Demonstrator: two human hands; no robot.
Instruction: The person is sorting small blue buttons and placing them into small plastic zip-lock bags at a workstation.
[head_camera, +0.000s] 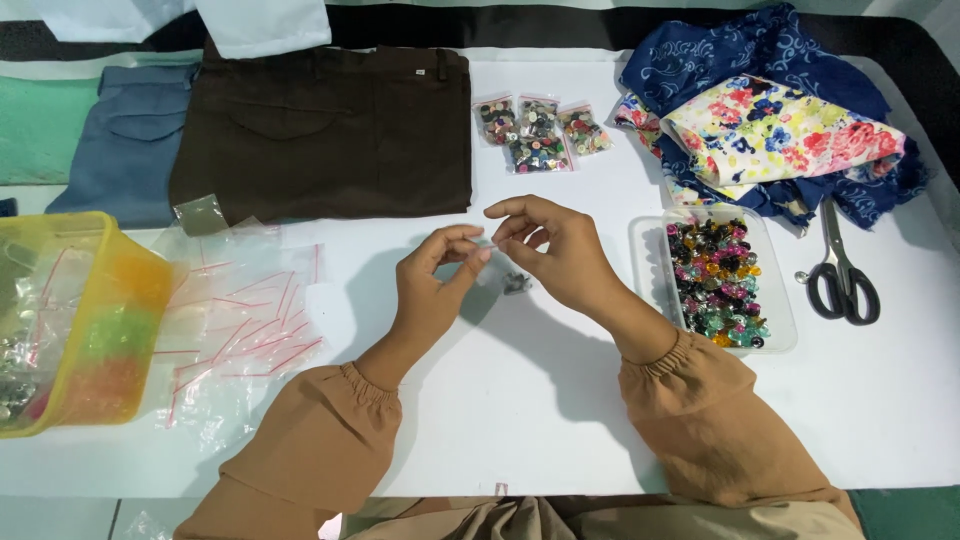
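Both hands met over the white worktop (520, 400), the left hand (432, 290) and right hand (560, 255) each pinching the mouth of 1 small clear bag (500, 268) hanging between their fingertips, a few dark buttons (516, 284) at its bottom. Just right of the right hand sat a clear tray (783, 300) full of coloured buttons; beyond the hands lay 3 filled bags (540, 132).

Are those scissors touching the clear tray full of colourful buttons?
Apart. The head view shows bare white table between the scissors and the tray's right rim.

Left hand (432, 285), right hand (560, 255) pinch small clear bag (497, 262) above white table (520, 400).
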